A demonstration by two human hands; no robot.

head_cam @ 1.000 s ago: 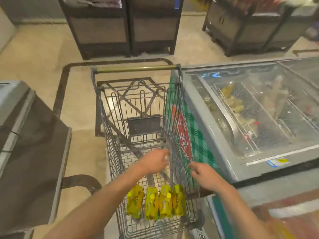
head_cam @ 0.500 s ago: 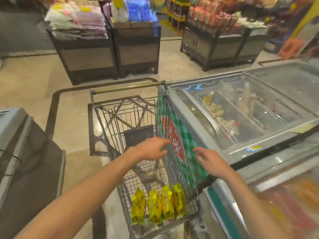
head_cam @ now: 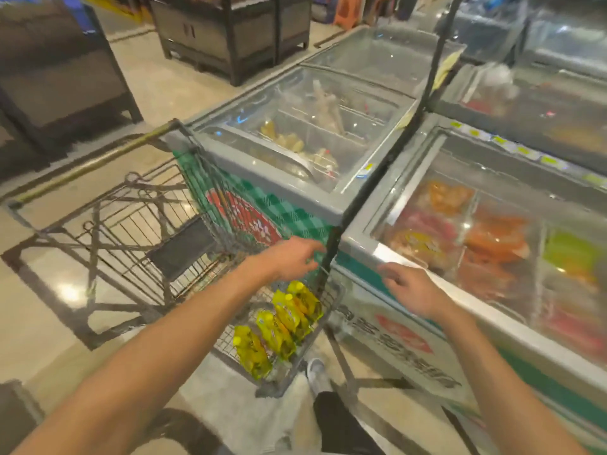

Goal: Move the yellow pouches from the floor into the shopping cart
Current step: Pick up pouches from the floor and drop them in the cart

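Observation:
Several yellow pouches (head_cam: 279,326) with yellow caps lie side by side in the near end of the wire shopping cart (head_cam: 108,231). My left hand (head_cam: 290,259) hovers above the cart's near right rim, fingers spread, holding nothing. My right hand (head_cam: 410,290) is to the right of the cart, over the edge of a chest freezer, also empty with fingers apart. No pouches show on the floor in this view.
Glass-topped chest freezers (head_cam: 315,139) stand tight against the cart's right side, with another freezer (head_cam: 492,244) nearer me. Dark display bins (head_cam: 230,34) stand at the back. My shoe (head_cam: 317,372) is just behind the cart. A grey unit sits at the lower left.
The view has swung to the right, so the cart now sits at the left. Both hands have stayed above the cart's near end, empty. The pouches have not shifted in the cart.

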